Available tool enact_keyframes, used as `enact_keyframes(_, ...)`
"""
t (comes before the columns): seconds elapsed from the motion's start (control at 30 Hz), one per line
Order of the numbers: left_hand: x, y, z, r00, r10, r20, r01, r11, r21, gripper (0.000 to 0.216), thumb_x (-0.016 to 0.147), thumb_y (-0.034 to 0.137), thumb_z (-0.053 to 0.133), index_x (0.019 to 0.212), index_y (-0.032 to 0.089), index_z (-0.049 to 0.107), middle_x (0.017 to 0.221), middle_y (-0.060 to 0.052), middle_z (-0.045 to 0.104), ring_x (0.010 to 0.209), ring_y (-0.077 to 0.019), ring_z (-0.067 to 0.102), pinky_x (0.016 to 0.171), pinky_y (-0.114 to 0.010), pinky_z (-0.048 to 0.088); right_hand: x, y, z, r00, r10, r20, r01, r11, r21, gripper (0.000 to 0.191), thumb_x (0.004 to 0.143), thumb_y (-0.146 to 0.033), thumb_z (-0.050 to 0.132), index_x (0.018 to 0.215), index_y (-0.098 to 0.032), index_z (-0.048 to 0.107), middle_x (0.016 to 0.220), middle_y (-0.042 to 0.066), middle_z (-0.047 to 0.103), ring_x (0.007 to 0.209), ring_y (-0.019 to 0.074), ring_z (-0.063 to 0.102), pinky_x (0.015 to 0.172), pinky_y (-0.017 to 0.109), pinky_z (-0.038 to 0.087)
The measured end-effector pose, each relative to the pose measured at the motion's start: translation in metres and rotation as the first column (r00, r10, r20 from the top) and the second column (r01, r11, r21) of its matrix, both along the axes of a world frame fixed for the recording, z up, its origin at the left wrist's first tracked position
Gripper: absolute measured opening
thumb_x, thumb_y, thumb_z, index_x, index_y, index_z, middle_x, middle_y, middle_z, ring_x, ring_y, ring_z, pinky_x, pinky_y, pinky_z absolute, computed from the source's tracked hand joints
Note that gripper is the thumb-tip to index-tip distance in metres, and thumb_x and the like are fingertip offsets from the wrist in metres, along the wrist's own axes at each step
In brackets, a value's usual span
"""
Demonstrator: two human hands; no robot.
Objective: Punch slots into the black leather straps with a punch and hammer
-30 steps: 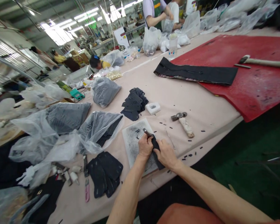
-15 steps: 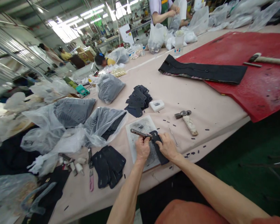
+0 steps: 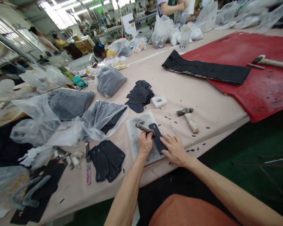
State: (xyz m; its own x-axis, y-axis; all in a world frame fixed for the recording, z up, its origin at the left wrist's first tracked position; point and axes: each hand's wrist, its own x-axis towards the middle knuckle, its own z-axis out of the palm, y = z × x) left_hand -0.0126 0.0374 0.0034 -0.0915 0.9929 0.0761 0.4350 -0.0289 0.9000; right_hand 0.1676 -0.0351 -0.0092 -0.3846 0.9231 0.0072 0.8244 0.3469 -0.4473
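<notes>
In my left hand (image 3: 145, 143) a metal punch (image 3: 143, 126) is pinched between thumb and fingers, tilted over the white board (image 3: 134, 131). A black slotted piece (image 3: 157, 138) lies flat on that board, close by the punch. My right hand (image 3: 175, 150) is spread, its fingertips touching the right edge of the piece. Dark specks cover the board. To the right rests a ball-peen hammer (image 3: 189, 119) with a wrapped handle, and a thin metal pick (image 3: 172, 128) lies nearer my right hand.
Stacked black pieces (image 3: 107, 160) lie left, beside a pink-handled cutter (image 3: 88, 172). Behind the board are a heap of black pieces (image 3: 140, 94) and a white block (image 3: 158, 101). Plastic bags (image 3: 70, 103) crowd the left; a red sheet (image 3: 250, 94) covers the right.
My right hand has opened out and shifted right, from gripping the black piece to touching its edge. The punch stays in my left hand. The view has tilted slightly.
</notes>
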Motion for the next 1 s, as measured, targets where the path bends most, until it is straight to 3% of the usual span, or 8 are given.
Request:
enact_keyframes(0.17, 0.006, 0.014, 0.005, 1.0, -0.001, -0.004, 0.001, 1.0, 0.011, 0.013, 0.083, 0.02, 0.056, 0.088, 0.022, 0.068, 0.09, -0.004, 0.075, 0.085, -0.0204, 0.069, 0.082, -0.033, 0.054, -0.013, 0.048, 0.004, 0.998, -0.051, 0.039, 0.051, 0.999, -0.002, 0.067, 0.091, -0.044, 0.052, 0.151, -0.018, 0.037, 0.157, 0.013, 0.034, 0.144, 0.0364, 0.026, 0.114, 0.061, 0.019)
enact_keyframes(0.27, 0.008, 0.011, 0.005, 0.999, -0.034, 0.0, 0.034, 0.999, 0.001, 0.014, 0.083, 0.02, 0.056, 0.088, 0.023, 0.068, 0.091, -0.004, 0.075, 0.087, -0.02, 0.069, 0.085, -0.033, 0.055, -0.015, 0.059, 0.0, 0.999, -0.046, 0.003, 0.046, 0.999, -0.006, 0.068, 0.09, -0.045, 0.052, 0.151, -0.018, 0.036, 0.157, 0.014, 0.033, 0.144, 0.0339, 0.028, 0.114, 0.059, 0.02)
enact_keyframes(0.53, 0.001, -0.01, 0.002, 0.988, -0.14, 0.061, 0.138, 0.99, 0.031, 0.017, 0.084, 0.022, 0.055, 0.092, 0.022, 0.07, 0.095, -0.004, 0.075, 0.09, -0.0189, 0.069, 0.085, -0.033, 0.056, -0.004, 0.058, -0.013, 0.989, -0.031, -0.145, 0.022, 0.998, -0.064, 0.077, 0.085, -0.049, 0.056, 0.151, -0.017, 0.034, 0.156, 0.014, 0.036, 0.146, 0.034, 0.025, 0.117, 0.059, 0.015)
enact_keyframes(0.67, 0.002, -0.013, 0.002, 0.985, -0.169, 0.01, 0.169, 0.985, 0.031, 0.018, 0.083, 0.021, 0.057, 0.093, 0.022, 0.071, 0.096, -0.004, 0.076, 0.09, -0.0193, 0.07, 0.086, -0.034, 0.056, 0.001, 0.06, -0.012, 0.984, 0.007, -0.178, -0.026, 0.994, -0.105, 0.077, 0.083, -0.043, 0.056, 0.151, -0.016, 0.034, 0.157, 0.014, 0.034, 0.147, 0.0335, 0.022, 0.117, 0.058, 0.011)
enact_keyframes(1.0, 0.005, -0.013, 0.001, 0.984, -0.162, -0.071, 0.163, 0.987, 0.013, 0.017, 0.085, 0.022, 0.056, 0.096, 0.023, 0.07, 0.098, -0.004, 0.076, 0.095, -0.021, 0.069, 0.091, -0.038, 0.056, -0.001, 0.058, -0.008, 0.979, -0.046, -0.2, 0.024, 0.994, -0.11, 0.074, 0.08, -0.039, 0.058, 0.149, -0.017, 0.039, 0.155, 0.013, 0.038, 0.146, 0.033, 0.024, 0.118, 0.056, 0.011)
